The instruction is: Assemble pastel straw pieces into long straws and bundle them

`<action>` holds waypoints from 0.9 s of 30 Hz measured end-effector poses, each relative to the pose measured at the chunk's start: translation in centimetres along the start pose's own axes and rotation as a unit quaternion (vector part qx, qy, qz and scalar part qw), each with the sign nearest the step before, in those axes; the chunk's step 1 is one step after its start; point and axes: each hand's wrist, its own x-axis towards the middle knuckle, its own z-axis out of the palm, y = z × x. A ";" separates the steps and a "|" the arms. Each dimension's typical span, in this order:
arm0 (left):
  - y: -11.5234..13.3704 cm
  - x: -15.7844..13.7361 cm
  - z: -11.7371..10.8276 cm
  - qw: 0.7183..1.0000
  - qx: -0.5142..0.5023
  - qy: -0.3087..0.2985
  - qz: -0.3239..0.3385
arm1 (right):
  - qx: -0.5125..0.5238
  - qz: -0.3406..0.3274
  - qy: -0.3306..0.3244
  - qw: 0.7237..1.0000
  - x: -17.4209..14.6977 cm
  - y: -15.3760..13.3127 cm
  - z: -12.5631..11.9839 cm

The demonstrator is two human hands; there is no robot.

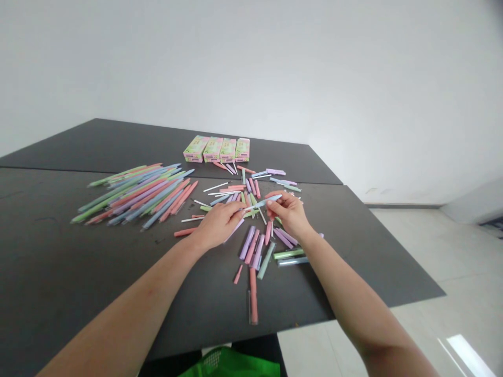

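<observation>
My left hand (222, 222) is closed, its fingertips pinching a thin white pen refill (250, 208). My right hand (290, 213) pinches a light blue, pointed pen barrel (274, 198). Refill and barrel line up end to end over the middle of the loose parts; whether one is inside the other is too small to tell. Below the hands lie purple and pink pen barrels (247, 242) and a green one (266, 260). A red barrel with a clear cap (253, 297) is nearest the table's front edge. More white refills (216, 186) are scattered beyond my left hand.
To the left, a large pile of pastel pens (137, 196) lies on the dark table (78, 277). Several pink and green boxes (212, 150) stand in a row at the back. The table's right edge drops to a pale tiled floor (444, 251).
</observation>
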 end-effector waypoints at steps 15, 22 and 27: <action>1.1 0.0 -1.1 0.996 -0.079 0.031 -0.008 | 0.096 0.093 0.073 0.988 2.2 0.4 0.2; 1.6 -0.3 -0.8 0.991 -0.113 0.073 0.008 | -0.319 -0.090 -0.124 0.935 7.1 2.3 3.6; 1.6 -0.4 -0.7 0.989 -0.112 0.095 -0.004 | -0.468 -0.156 -0.281 0.823 10.0 3.2 7.0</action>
